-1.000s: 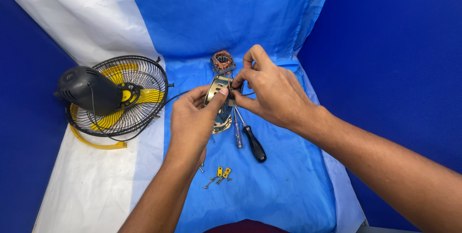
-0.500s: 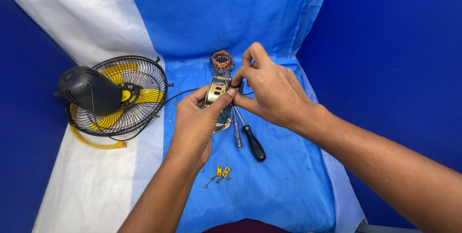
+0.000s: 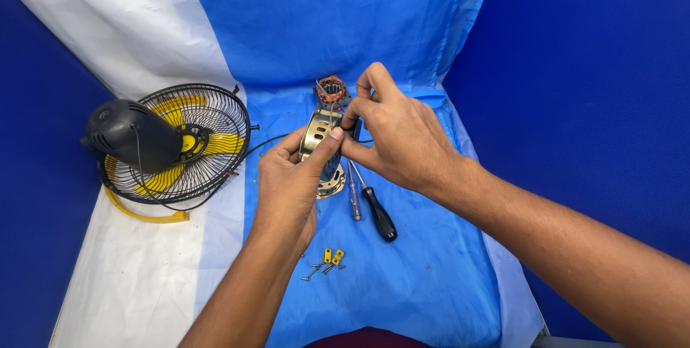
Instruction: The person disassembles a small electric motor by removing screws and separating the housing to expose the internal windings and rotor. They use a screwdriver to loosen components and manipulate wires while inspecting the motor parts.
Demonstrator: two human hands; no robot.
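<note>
Screws (image 3: 316,270) lie nearest me on the blue cloth (image 3: 431,283), loose beside two small yellow brackets (image 3: 332,255). A little beyond them, to the right, a black-handled screwdriver (image 3: 379,211) rests flat on the cloth with a slimmer clear-handled tester screwdriver (image 3: 355,200) just beside it, both pointing away from me.

My left hand (image 3: 287,190) is curled around the brass-coloured motor cover (image 3: 316,136), thumb laid across its face and fingers wrapped behind, holding it raised above the cloth. My right hand (image 3: 399,136) comes in from the right with its fingers pinched together at the cover's upper edge; something dark sits in that pinch, but it is too hidden by my fingertips for me to tell what it is. A second brass-coloured plate (image 3: 332,184) shows below my left thumb, whether touching the cloth I cannot tell.

Just behind the hands sits the stator (image 3: 331,90) with its copper windings. To the left, partly on the white cloth (image 3: 108,276), the fan (image 3: 172,143) lies with its black wire guard and yellow blades, its black motor housing (image 3: 133,134) turned toward me, a black cord (image 3: 269,141) trailing toward the hands.
</note>
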